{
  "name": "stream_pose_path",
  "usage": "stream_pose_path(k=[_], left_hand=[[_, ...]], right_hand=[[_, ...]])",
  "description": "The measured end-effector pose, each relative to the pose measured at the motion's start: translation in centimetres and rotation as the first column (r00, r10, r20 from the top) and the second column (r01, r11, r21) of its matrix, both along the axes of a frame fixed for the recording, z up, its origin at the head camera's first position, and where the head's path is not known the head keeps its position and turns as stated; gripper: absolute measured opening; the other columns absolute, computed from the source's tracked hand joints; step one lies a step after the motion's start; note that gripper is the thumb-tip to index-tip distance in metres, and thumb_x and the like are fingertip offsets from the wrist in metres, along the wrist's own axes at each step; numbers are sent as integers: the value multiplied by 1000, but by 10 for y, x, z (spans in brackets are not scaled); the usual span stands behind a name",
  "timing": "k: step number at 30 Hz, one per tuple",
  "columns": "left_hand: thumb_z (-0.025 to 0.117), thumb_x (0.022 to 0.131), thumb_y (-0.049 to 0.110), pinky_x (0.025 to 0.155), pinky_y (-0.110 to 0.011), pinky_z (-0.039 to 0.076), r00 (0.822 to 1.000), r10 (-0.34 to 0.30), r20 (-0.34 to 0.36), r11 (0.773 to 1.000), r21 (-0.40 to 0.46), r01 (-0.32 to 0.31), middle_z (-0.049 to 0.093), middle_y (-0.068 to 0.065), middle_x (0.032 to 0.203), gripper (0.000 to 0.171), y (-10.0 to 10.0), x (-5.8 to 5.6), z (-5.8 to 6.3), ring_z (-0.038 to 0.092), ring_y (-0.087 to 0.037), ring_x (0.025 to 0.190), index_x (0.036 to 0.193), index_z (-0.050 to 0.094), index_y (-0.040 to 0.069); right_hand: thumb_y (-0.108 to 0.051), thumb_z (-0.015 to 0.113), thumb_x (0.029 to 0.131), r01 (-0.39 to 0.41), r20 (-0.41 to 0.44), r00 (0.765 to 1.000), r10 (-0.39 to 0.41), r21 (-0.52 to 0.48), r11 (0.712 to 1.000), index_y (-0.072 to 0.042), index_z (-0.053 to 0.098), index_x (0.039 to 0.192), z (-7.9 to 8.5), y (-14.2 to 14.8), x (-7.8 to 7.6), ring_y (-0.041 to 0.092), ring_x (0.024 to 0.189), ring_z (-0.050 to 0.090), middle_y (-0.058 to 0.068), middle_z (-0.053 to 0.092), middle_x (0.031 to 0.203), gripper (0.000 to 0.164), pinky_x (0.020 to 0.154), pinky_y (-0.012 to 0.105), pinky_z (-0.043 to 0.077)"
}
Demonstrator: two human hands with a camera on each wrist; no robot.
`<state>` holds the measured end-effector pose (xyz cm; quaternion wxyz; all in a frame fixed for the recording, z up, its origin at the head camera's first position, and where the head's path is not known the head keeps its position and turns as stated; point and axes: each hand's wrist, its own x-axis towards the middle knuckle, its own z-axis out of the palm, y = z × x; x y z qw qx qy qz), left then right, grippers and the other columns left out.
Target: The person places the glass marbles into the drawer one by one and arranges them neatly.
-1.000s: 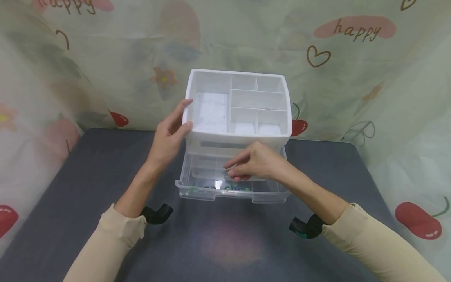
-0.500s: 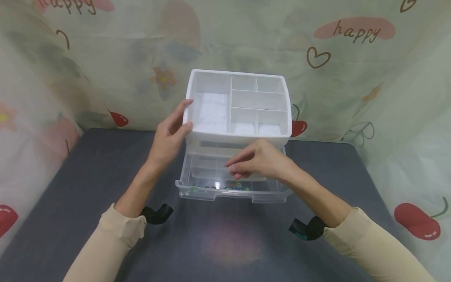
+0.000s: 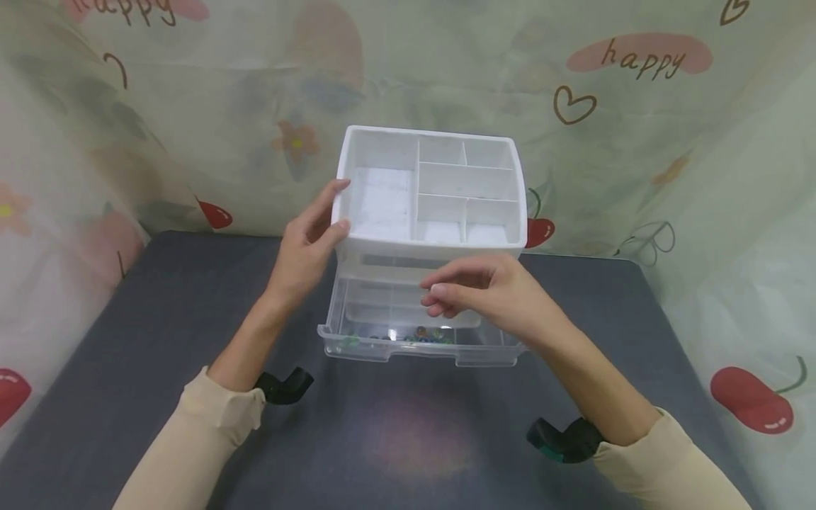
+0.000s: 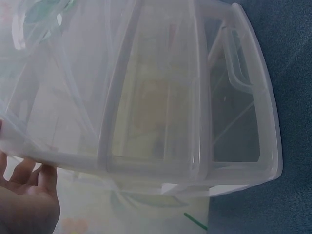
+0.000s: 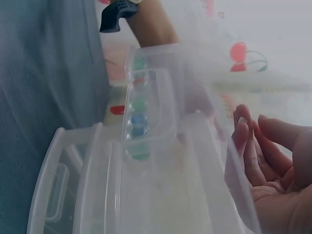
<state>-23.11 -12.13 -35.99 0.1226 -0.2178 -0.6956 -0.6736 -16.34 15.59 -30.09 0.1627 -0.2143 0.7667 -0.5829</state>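
A white drawer organizer (image 3: pixel 440 248) with a divided top tray stands on the table. Its clear drawer (image 3: pixel 421 350) is pulled out toward me. Several glass marbles (image 3: pixel 421 331) lie along the drawer's front, and the right wrist view shows green and blue marbles (image 5: pixel 139 119) through the plastic. My left hand (image 3: pixel 299 258) holds the organizer's left side, thumb and index fingertip at the tray rim. Above the pulled-out drawer hovers my right hand (image 3: pixel 494 290), fingers loosely bent, with nothing visible between thumb and fingertips.
The dark grey table (image 3: pixel 210 319) reaches back to a printed curtain (image 3: pixel 446 64). Below the pulled-out drawer, the organizer has further clear drawers (image 4: pixel 234 122). Black wrist cameras (image 3: pixel 567 440) stick out inward from the forearms.
The right hand has moved right, away from above the marbles, and its fingertips have parted. A brownish marble now shows among the others in the drawer. The left hand stays put.
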Motion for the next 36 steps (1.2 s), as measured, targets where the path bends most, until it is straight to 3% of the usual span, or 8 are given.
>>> stream_pose_path(k=[6, 12, 18, 24, 27, 31, 36], left_hand=[[56, 99, 0, 92, -25, 44, 1000, 9, 2, 1000, 14, -9, 48, -14, 148, 49, 0, 0, 1, 52, -28, 127, 147, 50, 9], [58, 98, -1, 90, -25, 46, 1000, 3, 12, 999, 43, -3, 48, -14, 149, 50, -1, 0, 1, 53, -30, 126, 146, 51, 8], [58, 98, 0, 89, -25, 45, 1000, 19, 6, 1000, 22, -19, 50, -16, 147, 49, -1, -1, -1, 54, -28, 124, 146, 51, 10], [58, 99, 2, 89, -25, 45, 1000, 30, 3, 1000, 1, -30, 52, -17, 144, 49, -1, -1, -1, 56, -26, 121, 146, 52, 13], [58, 99, 3, 88, -25, 46, 999, 32, 5, 999, -4, -32, 53, -17, 143, 49, 0, -1, 0, 57, -25, 119, 146, 52, 13], [57, 99, 3, 87, -25, 46, 999, 35, 7, 999, -9, -35, 53, -17, 143, 49, 0, -1, 0, 57, -25, 118, 146, 52, 14], [57, 99, 1, 88, -25, 45, 1000, 27, 0, 1000, 3, -27, 50, -15, 147, 49, 2, -1, 1, 56, -26, 121, 146, 51, 13]], right_hand=[[-8, 70, 93, -1, -34, 999, -1, -79, 997, 1, 73, 112, -1, 6, 14, 31, 88, 72, 14, 75, 96, 20, 79, 41, 57], [-6, 68, 94, -3, -25, 1000, -1, -134, 991, -1, 73, 110, -4, 8, 26, 34, 87, 72, 16, 74, 97, 18, 78, 42, 57], [-6, 64, 97, -3, 26, 1000, 8, -182, 983, 2, 71, 111, -10, 9, 38, 33, 86, 72, 18, 73, 101, 18, 77, 46, 57], [-8, 61, 99, 1, 18, 1000, 2, -191, 982, 6, 68, 115, -15, 11, 49, 33, 87, 71, 18, 72, 105, 22, 78, 46, 56], [-7, 60, 99, 5, 16, 1000, -2, -205, 979, 3, 69, 115, -17, 11, 56, 33, 86, 72, 18, 71, 107, 21, 77, 46, 56], [-6, 59, 100, -3, 36, 999, 12, -227, 974, 0, 69, 115, -23, 9, 65, 32, 83, 72, 20, 71, 107, 20, 77, 45, 56], [-4, 55, 101, -44, 47, 997, 59, -272, 961, 8, 66, 117, -35, 5, 74, 31, 82, 72, 21, 71, 105, 23, 75, 45, 57]])
